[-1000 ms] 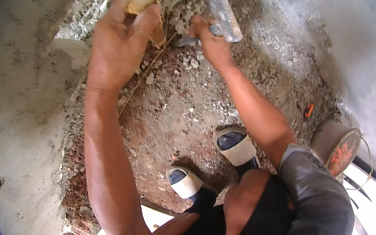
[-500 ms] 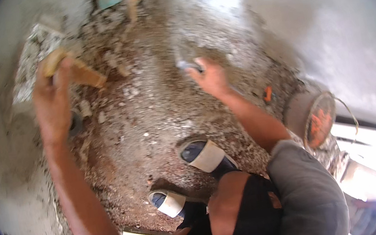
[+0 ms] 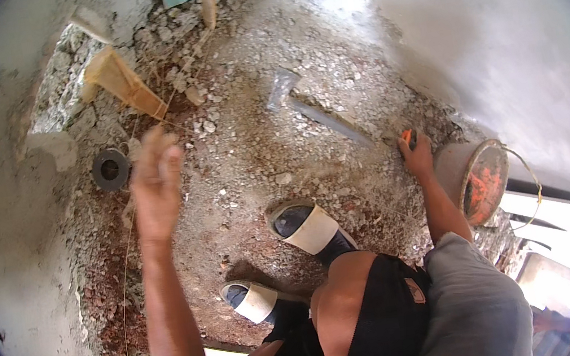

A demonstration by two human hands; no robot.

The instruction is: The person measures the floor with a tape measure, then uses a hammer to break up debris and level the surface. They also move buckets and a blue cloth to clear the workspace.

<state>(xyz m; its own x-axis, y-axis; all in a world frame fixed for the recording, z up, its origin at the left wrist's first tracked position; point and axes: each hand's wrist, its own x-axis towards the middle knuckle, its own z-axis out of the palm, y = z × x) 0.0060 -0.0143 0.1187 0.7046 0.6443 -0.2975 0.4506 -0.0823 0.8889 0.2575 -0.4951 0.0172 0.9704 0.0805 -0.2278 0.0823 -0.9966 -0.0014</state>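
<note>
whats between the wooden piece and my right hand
In the head view, the hammer lies between the wooden piece and your right hand, on ground strewn with loose rubble.

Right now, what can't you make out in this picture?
All in the head view:
Left hand: blur hides whether it pinches anything.
Orange object: the right hand covers part, hiding its full shape.
Pale stake: the picture's top edge cuts off its upper end.
</note>
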